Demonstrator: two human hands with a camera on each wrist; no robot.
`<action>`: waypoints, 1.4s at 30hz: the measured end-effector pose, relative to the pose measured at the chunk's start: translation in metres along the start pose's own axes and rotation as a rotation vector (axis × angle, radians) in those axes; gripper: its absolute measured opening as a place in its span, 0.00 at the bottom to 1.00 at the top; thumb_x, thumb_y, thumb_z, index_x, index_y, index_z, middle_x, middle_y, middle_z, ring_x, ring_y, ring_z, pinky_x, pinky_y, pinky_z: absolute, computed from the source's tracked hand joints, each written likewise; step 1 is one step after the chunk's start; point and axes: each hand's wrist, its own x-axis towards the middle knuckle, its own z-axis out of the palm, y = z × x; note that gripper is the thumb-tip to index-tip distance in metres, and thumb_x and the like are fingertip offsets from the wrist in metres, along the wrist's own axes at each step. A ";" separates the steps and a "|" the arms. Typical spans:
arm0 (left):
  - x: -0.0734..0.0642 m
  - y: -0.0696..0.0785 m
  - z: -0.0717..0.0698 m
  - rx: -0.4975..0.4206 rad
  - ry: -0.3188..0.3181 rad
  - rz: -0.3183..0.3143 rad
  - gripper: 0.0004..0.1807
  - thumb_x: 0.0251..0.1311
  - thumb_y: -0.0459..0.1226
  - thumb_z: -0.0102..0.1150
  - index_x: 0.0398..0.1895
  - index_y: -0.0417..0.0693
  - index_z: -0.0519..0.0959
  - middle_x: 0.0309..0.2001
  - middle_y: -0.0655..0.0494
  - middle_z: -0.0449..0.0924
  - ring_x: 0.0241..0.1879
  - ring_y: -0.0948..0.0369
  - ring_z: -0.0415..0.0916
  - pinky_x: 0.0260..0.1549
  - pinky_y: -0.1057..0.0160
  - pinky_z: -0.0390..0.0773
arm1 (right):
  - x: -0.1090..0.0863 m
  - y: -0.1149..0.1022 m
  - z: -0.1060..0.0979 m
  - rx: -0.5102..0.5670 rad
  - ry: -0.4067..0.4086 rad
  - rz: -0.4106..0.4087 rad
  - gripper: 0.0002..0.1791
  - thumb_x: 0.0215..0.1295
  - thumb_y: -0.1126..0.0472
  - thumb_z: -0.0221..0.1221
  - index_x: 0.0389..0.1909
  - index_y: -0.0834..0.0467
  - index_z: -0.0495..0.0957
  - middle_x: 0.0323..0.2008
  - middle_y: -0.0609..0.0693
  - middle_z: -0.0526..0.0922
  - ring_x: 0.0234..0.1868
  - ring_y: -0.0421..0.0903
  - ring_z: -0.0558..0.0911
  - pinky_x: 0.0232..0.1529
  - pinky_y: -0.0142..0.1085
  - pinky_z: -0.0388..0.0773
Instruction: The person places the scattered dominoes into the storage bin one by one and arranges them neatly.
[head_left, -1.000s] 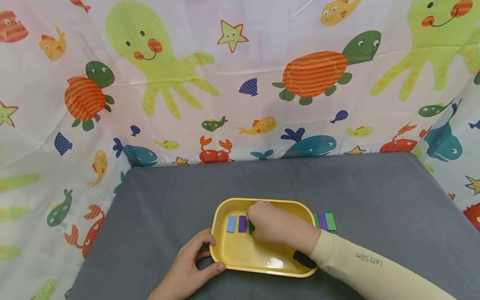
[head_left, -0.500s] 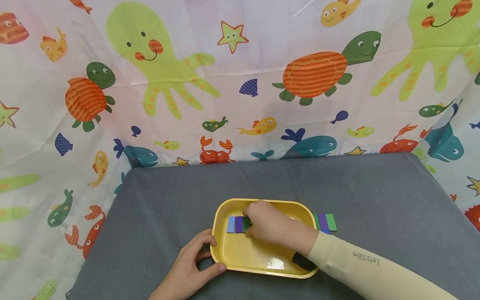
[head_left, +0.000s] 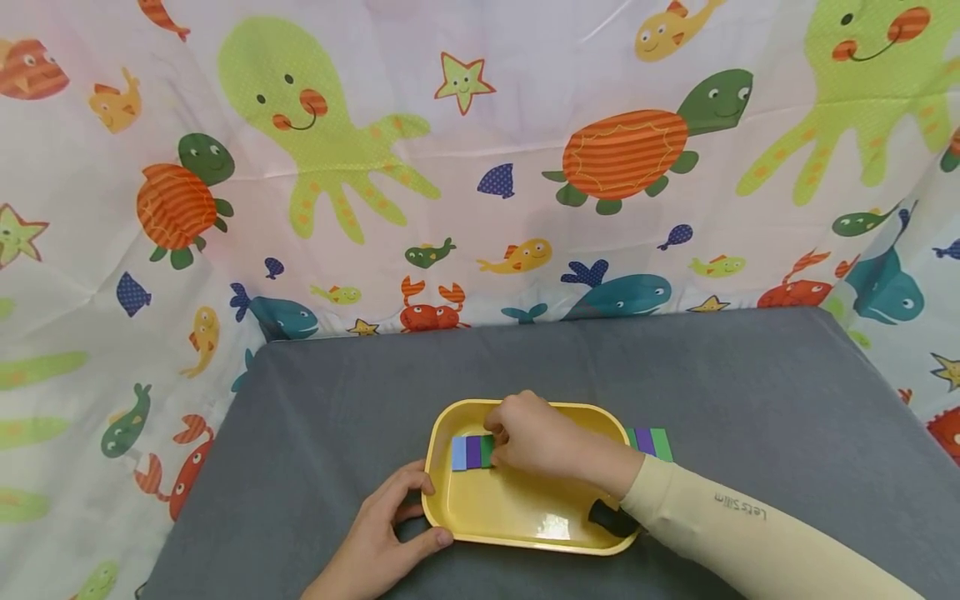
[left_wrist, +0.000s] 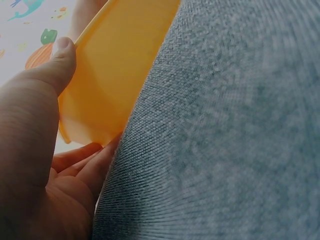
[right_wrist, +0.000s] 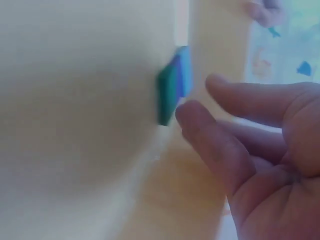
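Note:
Inside a yellow tray [head_left: 510, 510], three small flat tiles lie side by side near the left end: a light blue tile [head_left: 459, 454], a purple tile [head_left: 473, 452] and a green tile [head_left: 487, 451]. My right hand [head_left: 536, 437] is over the tray, its fingertips close to the green tile [right_wrist: 166, 97]. Between thumb and forefinger there is a gap, with nothing held in the right wrist view. My left hand [head_left: 393, 521] grips the tray's left end, thumb at the front corner and fingers at the side wall [left_wrist: 112, 65].
Beyond the tray's right rim lie a purple tile [head_left: 644, 442] and a green tile [head_left: 661, 444], partly hidden by the sleeve [head_left: 697, 508]. A black object [head_left: 613, 518] sits under my right wrist. A grey cloth [head_left: 337, 400] covers the table; a sea-animal curtain [head_left: 510, 133] hangs behind.
The tiles in the tray stood apart earlier; the purple and green ones have moved left against the light blue one. My right fingers have opened off the green tile. My left hand keeps its place.

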 end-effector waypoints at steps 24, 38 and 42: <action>-0.004 0.002 0.004 -0.002 0.034 -0.205 0.22 0.63 0.42 0.81 0.50 0.57 0.75 0.69 0.55 0.72 0.62 0.52 0.76 0.56 0.67 0.84 | -0.092 0.024 -0.092 0.280 0.087 0.103 0.21 0.71 0.55 0.75 0.58 0.61 0.86 0.44 0.49 0.90 0.34 0.47 0.90 0.36 0.42 0.91; -0.001 0.008 0.001 0.042 0.048 -0.136 0.23 0.62 0.41 0.82 0.51 0.55 0.76 0.69 0.54 0.73 0.61 0.54 0.77 0.56 0.66 0.84 | -0.146 0.076 -0.087 0.279 0.208 0.226 0.21 0.69 0.56 0.76 0.58 0.60 0.86 0.47 0.53 0.91 0.36 0.54 0.90 0.33 0.45 0.89; 0.001 0.011 0.000 0.041 0.040 -0.163 0.24 0.61 0.43 0.83 0.51 0.56 0.76 0.69 0.56 0.73 0.61 0.54 0.77 0.57 0.69 0.82 | -0.154 0.089 -0.085 0.268 0.216 0.263 0.21 0.68 0.59 0.77 0.57 0.61 0.86 0.40 0.50 0.90 0.35 0.53 0.89 0.32 0.42 0.88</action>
